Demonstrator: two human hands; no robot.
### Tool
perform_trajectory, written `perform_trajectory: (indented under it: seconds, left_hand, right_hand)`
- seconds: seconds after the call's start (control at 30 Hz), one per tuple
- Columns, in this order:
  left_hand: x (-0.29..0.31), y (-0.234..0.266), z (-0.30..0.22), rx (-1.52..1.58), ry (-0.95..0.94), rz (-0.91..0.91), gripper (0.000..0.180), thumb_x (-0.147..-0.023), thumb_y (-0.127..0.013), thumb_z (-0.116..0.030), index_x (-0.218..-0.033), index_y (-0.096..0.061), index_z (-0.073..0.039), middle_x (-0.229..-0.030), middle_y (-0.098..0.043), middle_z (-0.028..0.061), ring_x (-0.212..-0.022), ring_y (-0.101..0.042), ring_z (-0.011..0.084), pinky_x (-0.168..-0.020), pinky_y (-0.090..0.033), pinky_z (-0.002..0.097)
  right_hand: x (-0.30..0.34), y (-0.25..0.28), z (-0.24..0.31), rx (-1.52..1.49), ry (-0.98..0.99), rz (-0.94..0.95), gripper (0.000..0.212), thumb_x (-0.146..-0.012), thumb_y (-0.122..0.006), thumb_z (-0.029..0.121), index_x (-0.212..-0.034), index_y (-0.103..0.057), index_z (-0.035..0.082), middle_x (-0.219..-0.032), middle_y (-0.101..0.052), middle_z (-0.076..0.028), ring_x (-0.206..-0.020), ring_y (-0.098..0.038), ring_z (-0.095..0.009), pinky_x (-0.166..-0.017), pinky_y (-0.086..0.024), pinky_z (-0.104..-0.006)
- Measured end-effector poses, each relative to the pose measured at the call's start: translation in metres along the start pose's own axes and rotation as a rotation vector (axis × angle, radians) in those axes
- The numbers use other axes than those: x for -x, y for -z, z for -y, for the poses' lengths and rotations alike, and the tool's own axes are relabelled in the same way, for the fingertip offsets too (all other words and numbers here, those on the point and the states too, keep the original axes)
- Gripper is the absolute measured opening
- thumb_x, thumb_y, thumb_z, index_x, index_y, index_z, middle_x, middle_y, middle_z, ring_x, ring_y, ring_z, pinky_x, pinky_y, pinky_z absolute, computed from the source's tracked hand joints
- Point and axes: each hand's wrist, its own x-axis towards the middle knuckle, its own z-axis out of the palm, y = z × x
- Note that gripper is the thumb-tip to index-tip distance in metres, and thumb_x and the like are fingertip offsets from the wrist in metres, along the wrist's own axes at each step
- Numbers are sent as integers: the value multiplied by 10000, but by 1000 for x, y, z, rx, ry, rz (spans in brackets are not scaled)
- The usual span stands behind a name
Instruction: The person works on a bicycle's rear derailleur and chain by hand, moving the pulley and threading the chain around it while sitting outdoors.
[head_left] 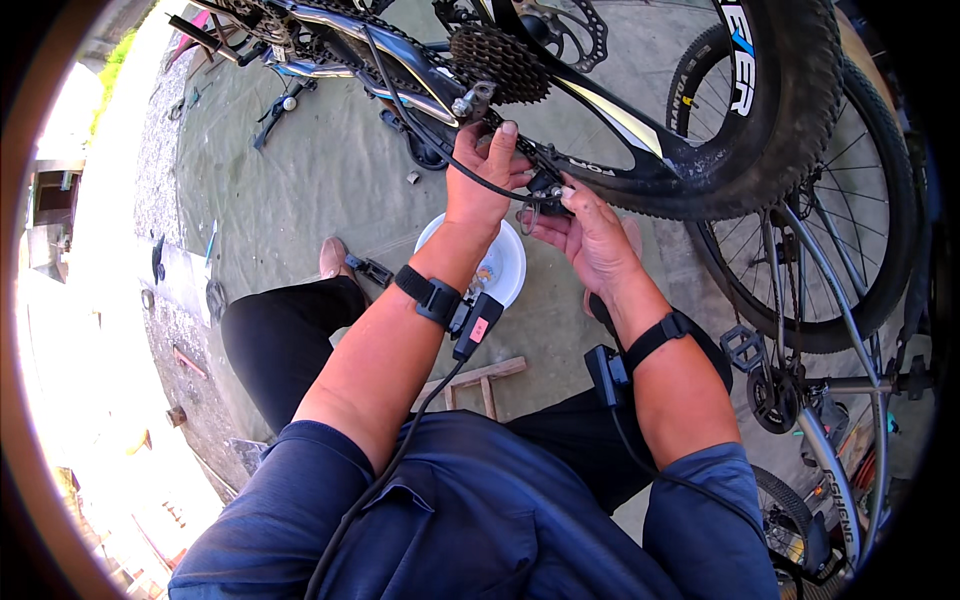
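A bicycle's rear derailleur (545,187) hangs below the cassette (497,62), with both of my hands at it. My left hand (482,192) is closed around its upper side by the chain, thumb pointing up; the fingertips are partly hidden. On the other side, my right hand (592,240) pinches the derailleur's lower end between thumb and fingers. A thin loop of bare wire (530,215) shows beside the right fingers. The black cable housing (480,183) curves across my left hand to the derailleur. The rear wheel's tyre (740,190) rises to the right.
A white bucket (513,270) stands on the floor under my hands, small items inside. A small wooden stool (485,383) is in front of me. A second bicycle (840,270) stands close on the right. Tools (285,105) and parts lie on the green ground sheet (270,210).
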Motion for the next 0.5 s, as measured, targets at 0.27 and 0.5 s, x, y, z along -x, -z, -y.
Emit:
perform_trajectory:
  seconds: [0.27,0.5]
  left_hand:
    - [3,1,5,-72,-28,-47,572,-913,-665,-333,-1283,-440,41,-1093,-577,119,-899,-626,190,-685,-574,286]
    - [0,6,-3,-184,-25,-3,532,-858,-732,-291,-1216,-528,45,-1058,-623,121,-921,-612,169,-695,-546,289]
  right_hand:
    - [-6,7,1,42,-24,-20,521,-917,-559,341,-1345,-472,57,-1087,-641,-88,-941,-664,-218,-789,-540,-293]
    - [-18,16,-5,-15,-62,35,534,-899,-599,370,-1334,-492,79,-1077,-648,-78,-927,-666,-214,-716,-518,-264]
